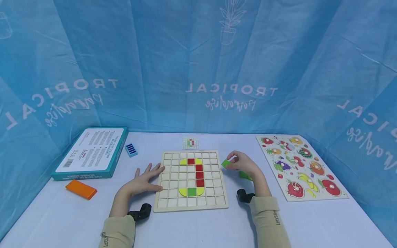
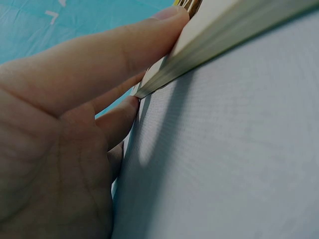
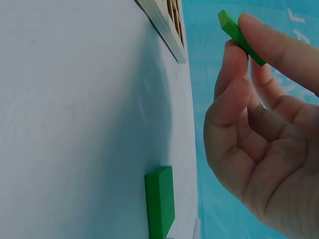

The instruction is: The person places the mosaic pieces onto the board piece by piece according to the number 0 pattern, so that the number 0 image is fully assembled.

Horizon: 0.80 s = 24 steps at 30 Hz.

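A wooden grid board lies flat in the middle of the table. Red squares, yellow quarter-round tiles and one green square sit in its cells, forming a hooked shape. My left hand rests at the board's left side, fingers spread and straight, thumb and fingertips on the edge. Between thumb and fingers my right hand pinches a green tile, raised off the table just right of the board. A green box lies on the table below that hand, partly covered by it in the head view.
Behind the board lies a small pattern card. To the left are a boxed set, a blue slotted piece and an orange box. A fruit puzzle board lies at right. A blue curtain hangs behind.
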Tool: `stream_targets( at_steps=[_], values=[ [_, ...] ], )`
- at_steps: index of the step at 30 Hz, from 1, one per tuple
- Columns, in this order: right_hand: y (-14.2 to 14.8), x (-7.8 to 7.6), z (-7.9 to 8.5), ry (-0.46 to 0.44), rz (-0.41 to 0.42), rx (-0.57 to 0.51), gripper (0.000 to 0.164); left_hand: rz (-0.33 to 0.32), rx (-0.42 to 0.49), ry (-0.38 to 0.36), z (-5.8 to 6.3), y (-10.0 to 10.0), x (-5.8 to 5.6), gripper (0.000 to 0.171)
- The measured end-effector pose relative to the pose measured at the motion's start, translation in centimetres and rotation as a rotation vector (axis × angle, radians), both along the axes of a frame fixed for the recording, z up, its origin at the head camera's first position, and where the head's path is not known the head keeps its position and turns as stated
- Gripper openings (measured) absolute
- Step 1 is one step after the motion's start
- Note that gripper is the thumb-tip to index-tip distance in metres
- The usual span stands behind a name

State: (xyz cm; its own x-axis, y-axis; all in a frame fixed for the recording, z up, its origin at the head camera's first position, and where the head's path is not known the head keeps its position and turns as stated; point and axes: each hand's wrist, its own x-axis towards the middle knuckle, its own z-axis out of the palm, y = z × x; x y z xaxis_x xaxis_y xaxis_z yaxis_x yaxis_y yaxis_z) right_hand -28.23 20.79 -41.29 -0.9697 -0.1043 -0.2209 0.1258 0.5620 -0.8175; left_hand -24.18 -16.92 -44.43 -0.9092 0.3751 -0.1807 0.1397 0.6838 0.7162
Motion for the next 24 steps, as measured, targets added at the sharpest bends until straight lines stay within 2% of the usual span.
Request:
stream_targets(
  at_steps=[13,24],
  values=[
    [-3.0,-0.1,0.7,0.05,-0.022,-0.02,0.023,0.005,0.002,-0.012,0.0,0.1,0.0,0.091],
    [-6.0,0.1,1.3,0.09,0.076,-0.077,0.018,0.007,0.007,-0.004,0.0,0.0,0.0,0.091]
  ],
)
